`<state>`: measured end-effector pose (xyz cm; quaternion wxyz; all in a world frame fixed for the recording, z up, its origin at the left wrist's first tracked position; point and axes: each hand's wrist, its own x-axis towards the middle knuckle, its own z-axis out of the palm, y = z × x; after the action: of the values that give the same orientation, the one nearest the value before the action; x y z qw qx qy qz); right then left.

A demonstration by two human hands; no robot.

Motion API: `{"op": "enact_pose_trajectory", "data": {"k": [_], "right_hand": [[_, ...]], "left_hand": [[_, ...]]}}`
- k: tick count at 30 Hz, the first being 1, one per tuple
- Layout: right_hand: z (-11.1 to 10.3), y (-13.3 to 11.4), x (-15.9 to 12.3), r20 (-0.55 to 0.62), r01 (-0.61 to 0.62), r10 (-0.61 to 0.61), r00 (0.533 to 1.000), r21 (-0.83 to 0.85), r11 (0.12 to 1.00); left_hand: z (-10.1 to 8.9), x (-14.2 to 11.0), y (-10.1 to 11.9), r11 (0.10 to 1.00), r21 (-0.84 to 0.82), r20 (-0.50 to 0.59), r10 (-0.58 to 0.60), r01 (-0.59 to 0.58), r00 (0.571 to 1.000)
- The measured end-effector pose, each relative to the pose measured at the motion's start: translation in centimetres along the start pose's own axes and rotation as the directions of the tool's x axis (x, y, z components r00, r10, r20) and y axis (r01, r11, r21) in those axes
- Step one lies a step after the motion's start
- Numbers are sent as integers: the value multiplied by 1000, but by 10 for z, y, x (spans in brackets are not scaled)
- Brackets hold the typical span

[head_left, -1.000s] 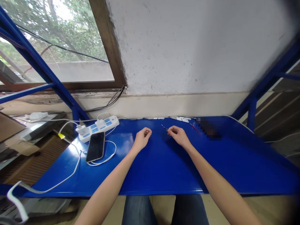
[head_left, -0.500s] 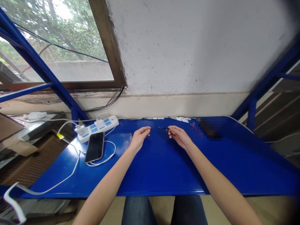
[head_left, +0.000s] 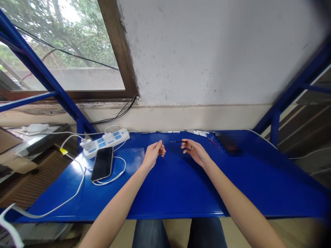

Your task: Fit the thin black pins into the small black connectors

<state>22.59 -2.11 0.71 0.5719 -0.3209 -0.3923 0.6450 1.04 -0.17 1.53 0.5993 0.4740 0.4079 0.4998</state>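
left hand [head_left: 153, 155] half curled and empty just above a blue metal bench [head_left: 181, 193], right hand [head_left: 196, 151] loosely open, fingertips [head_left: 185, 142] at one end of a thin dark rod [head_left: 178, 141] between both hands, firmness of grip impossible to tell

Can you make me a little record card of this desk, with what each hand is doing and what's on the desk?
Left hand: fingers loosely curled, above the desk
Right hand: open, fingertips next to the thin black stick
Thin black stick: lying between the hands; can't tell if it's held
Desk: blue table
Also on it: white power strip, black phone, white cable curving around the phone
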Motion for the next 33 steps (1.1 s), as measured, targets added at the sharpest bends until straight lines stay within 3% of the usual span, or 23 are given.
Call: {"op": "enact_pose_trajectory", "data": {"k": [19,33], "right_hand": [[2,3,-2,53,-22,26,998,-63,998],[6,5,-5,154,-45,68,986,-150,988]], "left_hand": [[4,-1,-3,997,-54,104,63,-57,993],[5,-4,-4,980,173,172,73,-102,982]]}}
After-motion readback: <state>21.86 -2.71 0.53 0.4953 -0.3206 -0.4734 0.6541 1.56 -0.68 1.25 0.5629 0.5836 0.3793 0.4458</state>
